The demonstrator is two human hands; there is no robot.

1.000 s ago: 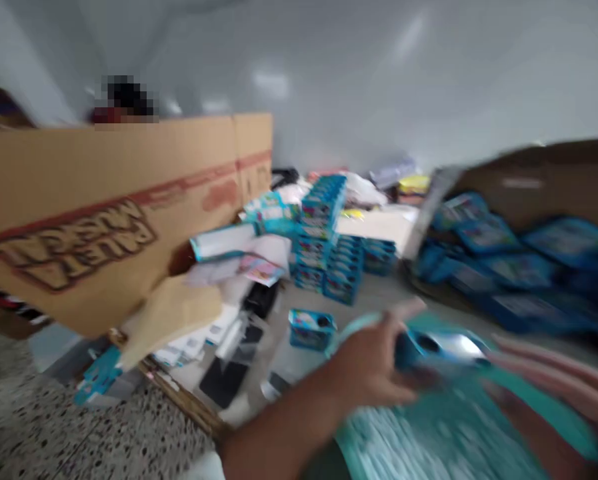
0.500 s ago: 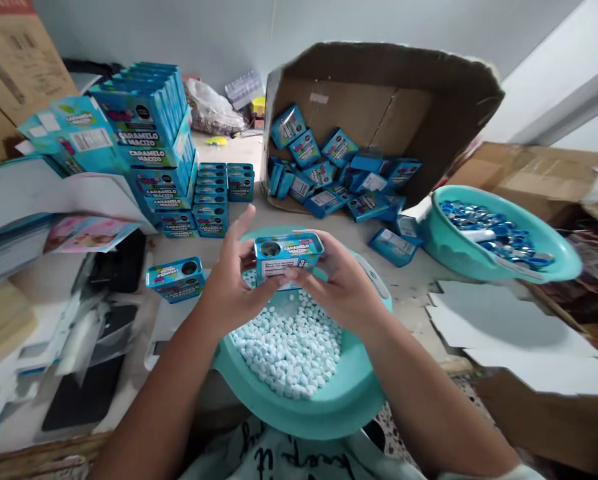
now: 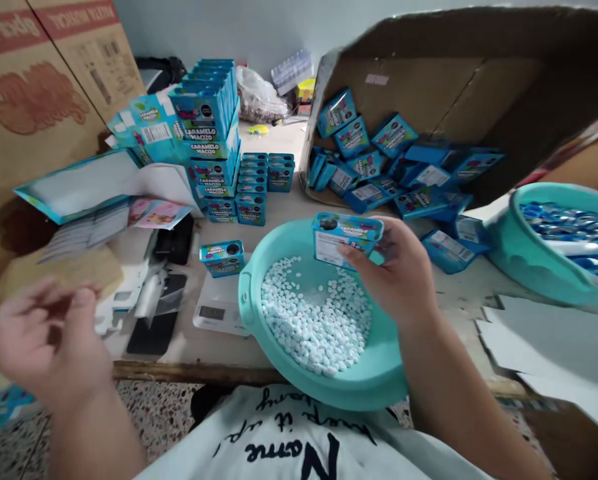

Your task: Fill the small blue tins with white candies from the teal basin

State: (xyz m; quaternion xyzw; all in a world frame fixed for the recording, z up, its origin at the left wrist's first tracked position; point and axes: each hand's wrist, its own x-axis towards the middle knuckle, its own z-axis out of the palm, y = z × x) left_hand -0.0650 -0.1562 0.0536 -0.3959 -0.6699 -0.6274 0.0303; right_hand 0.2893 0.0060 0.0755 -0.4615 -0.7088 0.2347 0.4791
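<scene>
Right hand (image 3: 399, 270): fingers closed on blue box (image 3: 347, 230), thumb against printed face; basin (image 3: 299, 240) of pale tablets (image 3: 323, 333) below fingers. Left hand (image 3: 51, 340) half-curled, blurred; contents cannot be told. Advisable: box level, grip light, panels uncrushed.

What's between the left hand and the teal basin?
The head view shows, from the left hand toward the teal basin: some white pieces, a flat black object, then a white scale, a small blue box toward its far end.
</scene>
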